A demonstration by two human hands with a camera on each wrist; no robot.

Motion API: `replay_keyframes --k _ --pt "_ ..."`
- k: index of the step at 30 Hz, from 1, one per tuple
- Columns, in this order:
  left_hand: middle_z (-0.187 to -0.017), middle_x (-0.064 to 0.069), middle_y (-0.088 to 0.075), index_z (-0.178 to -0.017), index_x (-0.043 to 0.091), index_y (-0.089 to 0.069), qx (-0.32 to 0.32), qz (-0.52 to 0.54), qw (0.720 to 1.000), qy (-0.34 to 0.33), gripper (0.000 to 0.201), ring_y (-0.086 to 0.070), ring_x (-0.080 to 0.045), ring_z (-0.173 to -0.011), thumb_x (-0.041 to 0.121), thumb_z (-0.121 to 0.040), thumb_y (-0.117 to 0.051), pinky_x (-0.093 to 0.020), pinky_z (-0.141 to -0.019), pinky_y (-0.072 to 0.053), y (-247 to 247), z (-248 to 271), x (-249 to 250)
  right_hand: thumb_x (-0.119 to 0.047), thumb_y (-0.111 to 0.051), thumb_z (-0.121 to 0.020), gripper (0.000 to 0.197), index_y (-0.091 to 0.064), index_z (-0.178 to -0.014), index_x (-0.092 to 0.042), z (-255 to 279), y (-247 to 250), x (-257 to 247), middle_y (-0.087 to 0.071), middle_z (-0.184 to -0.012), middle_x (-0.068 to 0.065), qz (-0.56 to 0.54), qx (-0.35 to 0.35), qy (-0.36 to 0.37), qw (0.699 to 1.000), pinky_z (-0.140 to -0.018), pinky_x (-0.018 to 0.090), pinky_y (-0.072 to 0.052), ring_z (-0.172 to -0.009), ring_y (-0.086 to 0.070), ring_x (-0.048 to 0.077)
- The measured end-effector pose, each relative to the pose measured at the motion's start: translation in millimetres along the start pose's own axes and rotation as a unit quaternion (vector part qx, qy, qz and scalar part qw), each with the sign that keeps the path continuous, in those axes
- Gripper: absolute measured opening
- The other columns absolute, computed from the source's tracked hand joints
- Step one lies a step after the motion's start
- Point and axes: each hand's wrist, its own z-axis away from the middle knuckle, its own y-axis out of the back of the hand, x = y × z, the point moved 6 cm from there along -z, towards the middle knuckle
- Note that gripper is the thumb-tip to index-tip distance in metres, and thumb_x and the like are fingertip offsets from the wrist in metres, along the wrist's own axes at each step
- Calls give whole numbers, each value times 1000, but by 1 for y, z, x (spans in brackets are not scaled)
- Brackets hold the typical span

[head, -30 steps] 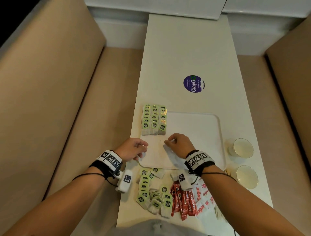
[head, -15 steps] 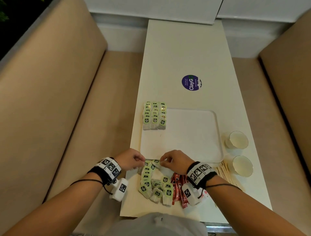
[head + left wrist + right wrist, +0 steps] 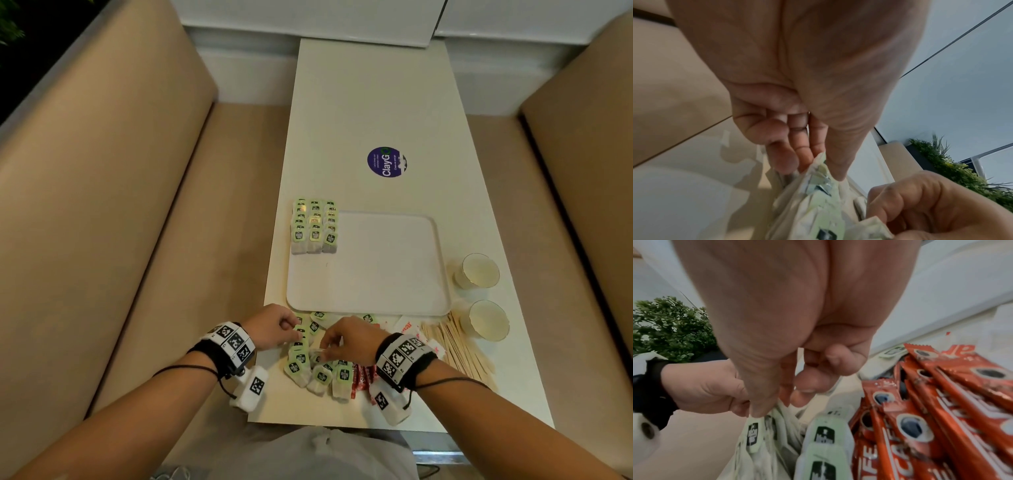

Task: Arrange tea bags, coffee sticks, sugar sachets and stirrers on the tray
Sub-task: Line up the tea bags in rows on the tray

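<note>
Pinching at the loose heap of tea bags (image 3: 310, 363) near the table's 6 o'clock edge, your left hand (image 3: 274, 327) curls its fingers and thumb onto one bag at the heap's 10 o'clock side, as the left wrist view shows. Your right hand (image 3: 349, 341), its fingers bent, nips another bag's tag at the heap's 1 o'clock side. Red coffee sticks (image 3: 363, 377) lie touching the heap at its 3 o'clock. Sugar sachets (image 3: 407, 329) and a spread of wooden stirrers (image 3: 459, 349) sit further toward 3 o'clock. At 12 o'clock from your hands lies the white tray (image 3: 383, 270), with three tidy rows of tea bags (image 3: 314, 228) at its 10 o'clock corner. Two paper cups (image 3: 479, 270) stand just beside the tray at 3 o'clock. A round purple sticker (image 3: 386, 162) marks the cream table (image 3: 370, 102) at 12 o'clock.
</note>
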Motion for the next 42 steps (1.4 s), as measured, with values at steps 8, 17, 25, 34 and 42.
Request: replay_keyframes --k 8,17,25,34,42 --pt "-68 4 -65 -80 21 -72 14 -20 999 -29 9 -58 -10 -64 24 -86 -78 -31 -67 -53 -1 2 3 -44 -68 -94 21 -76 -92 -24 6 2 5 -72 -85 -6 -7 47 1 999 -74 31 -56 -77 -66 12" --pt "-75 -2 -72 -82 16 -72 36 40 996 -66 7 -64 -12 -67 18 -87 -77 -30 -70 -54 4 4 22 -43 -68 -94 19 -76 -93 -26 9 15 7 -73 -87 -10 -20 81 17 996 -76 29 -55 -78 -66 6" --pt "-80 -1 -71 -81 15 -69 17 136 987 -80 12 -63 -13 -77 9 -91 -71 -32 -80 -53 8 1 43 -42 -69 -94 18 -77 -92 -26 16 46 -9 -72 -87 -10 -35 119 39 992 -64 14 -42 -70 -60 0" --pt "-76 -6 -62 -86 10 -57 -24 291 955 -51 14 -63 -17 -71 3 -97 -61 -33 -74 -59 7 2 64 -34 -65 -98 17 -77 -100 -22 6 72 -20 -73 -89 -10 -96 205 52 973 -72 22 -50 -73 -60 0" --pt "-98 -11 -73 -116 8 -53 -24 276 958 -75 28 -67 -24 -82 -3 -93 -64 -23 -54 -54 8 8 69 -32 -66 -98 18 -79 -103 -21 -2 69 -25 -76 -90 -8 -190 245 45 950 -81 36 -58 -79 -68 14"
